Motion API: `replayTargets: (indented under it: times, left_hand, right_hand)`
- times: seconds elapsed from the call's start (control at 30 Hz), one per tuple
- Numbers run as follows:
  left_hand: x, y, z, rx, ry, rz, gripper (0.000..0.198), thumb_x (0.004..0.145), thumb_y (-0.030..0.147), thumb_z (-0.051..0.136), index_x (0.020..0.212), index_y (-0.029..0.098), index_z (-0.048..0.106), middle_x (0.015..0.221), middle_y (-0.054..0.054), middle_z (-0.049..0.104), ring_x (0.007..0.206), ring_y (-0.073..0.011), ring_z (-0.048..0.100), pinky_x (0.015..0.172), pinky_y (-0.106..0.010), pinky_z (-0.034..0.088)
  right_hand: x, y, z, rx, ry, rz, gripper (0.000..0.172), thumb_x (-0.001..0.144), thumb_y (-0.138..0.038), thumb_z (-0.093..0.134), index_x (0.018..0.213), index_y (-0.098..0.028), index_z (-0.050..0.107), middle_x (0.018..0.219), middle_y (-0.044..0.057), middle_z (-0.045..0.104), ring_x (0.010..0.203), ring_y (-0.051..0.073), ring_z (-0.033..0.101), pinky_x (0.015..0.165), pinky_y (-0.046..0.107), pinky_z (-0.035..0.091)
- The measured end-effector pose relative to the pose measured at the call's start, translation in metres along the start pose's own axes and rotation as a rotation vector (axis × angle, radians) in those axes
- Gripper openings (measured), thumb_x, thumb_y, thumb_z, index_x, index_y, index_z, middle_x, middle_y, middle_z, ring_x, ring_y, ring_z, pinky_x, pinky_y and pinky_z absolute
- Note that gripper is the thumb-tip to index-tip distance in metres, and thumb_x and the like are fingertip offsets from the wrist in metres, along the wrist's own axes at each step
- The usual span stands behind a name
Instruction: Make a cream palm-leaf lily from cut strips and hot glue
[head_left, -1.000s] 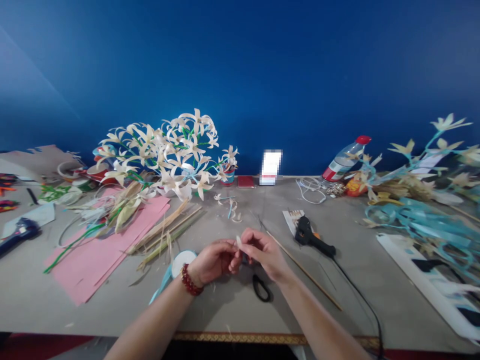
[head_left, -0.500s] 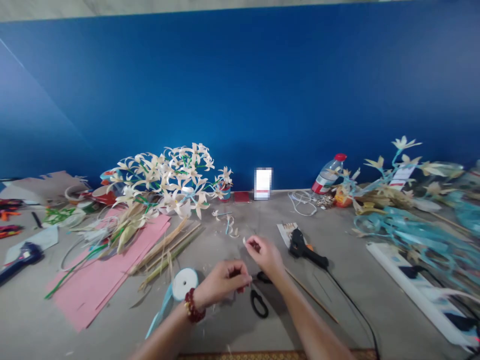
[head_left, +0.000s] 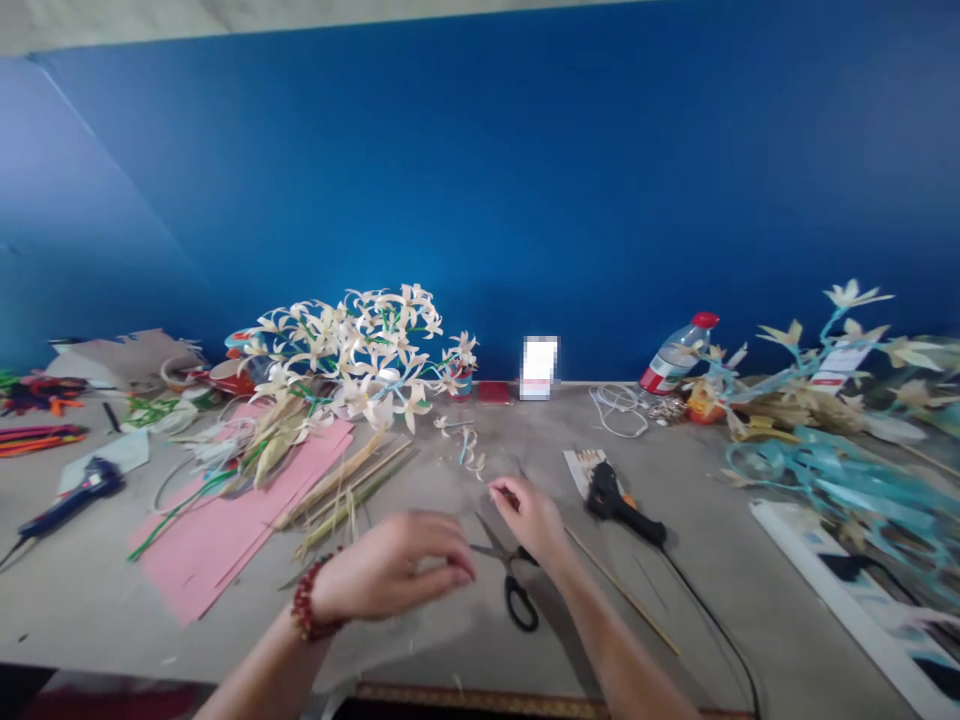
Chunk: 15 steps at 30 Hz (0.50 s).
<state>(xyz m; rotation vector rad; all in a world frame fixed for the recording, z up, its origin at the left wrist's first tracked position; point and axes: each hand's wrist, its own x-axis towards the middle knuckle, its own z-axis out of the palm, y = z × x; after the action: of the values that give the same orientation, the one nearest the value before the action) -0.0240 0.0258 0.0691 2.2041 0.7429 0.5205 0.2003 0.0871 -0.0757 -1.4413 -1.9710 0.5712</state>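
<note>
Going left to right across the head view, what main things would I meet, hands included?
Dark blue handheld tool, pink paper sheets, left hand, right hand, black glue gun, long white plastic power strip.

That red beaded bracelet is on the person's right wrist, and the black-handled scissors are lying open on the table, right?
Not the right wrist: the head view shows the red beaded bracelet on the left wrist. The black-handled scissors are lying open on the table.
</note>
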Motion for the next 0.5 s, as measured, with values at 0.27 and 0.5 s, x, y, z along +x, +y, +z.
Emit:
replayTargets:
  times: [0.27,0.5]
  left_hand:
    - [-0.088,-0.063,-0.036,0.379,0.540,-0.585,0.025,0.091,0.036,0.047,0.096,0.023,0.068,0.094,-0.006,0.074,0.080,-0.0214,0.066,0.073,-0.029,0.048]
    - [-0.128,-0.097,0.011,0.444,0.537,-0.872,0.032,0.093,0.042,0.043,0.084,0.020,0.064,0.075,-0.005,0.069,0.068,-0.0197,0.064,0.063,-0.028,0.047]
  right_hand:
    - [-0.003,-0.012,0.000,0.016,-0.242,-0.095,0.016,0.087,-0.031,0.056,0.088,-0.022,0.069,0.079,0.003,0.071,0.068,0.019,0.064,0.063,0.028,0.045]
    - [-0.004,-0.016,-0.006,-0.046,-0.399,-0.101,0.013,0.089,-0.032,0.056,0.093,-0.023,0.065,0.093,0.004,0.068,0.076,0.020,0.065,0.065,0.027,0.046]
